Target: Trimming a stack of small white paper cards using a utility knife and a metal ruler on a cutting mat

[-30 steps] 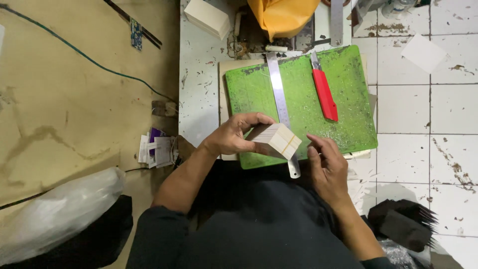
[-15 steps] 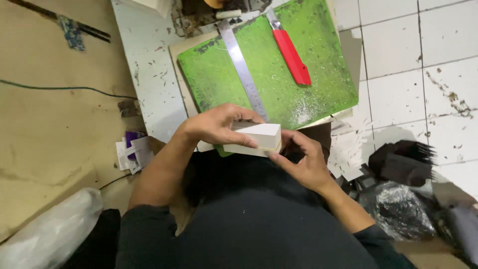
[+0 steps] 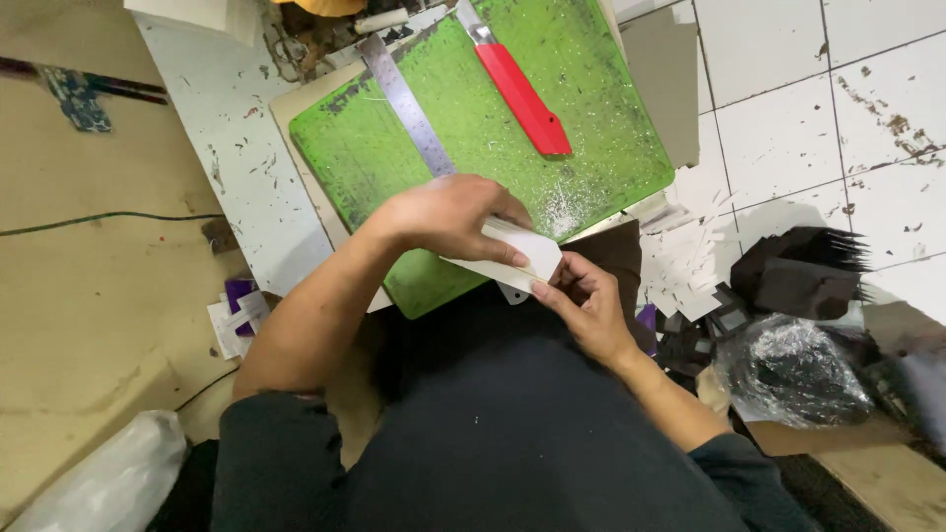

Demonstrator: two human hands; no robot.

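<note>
White card box (image 3: 517, 251), thin, looks light, crushable; left hand (image 3: 448, 217) fingers clamped over top, right hand (image 3: 583, 300) fingertips pinching corner, above green cutting mat (image 3: 473, 128).

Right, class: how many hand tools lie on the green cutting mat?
2: a steel ruler lying diagonally on its left part, and a red utility knife towards the upper right. The hands may hide others.
</note>
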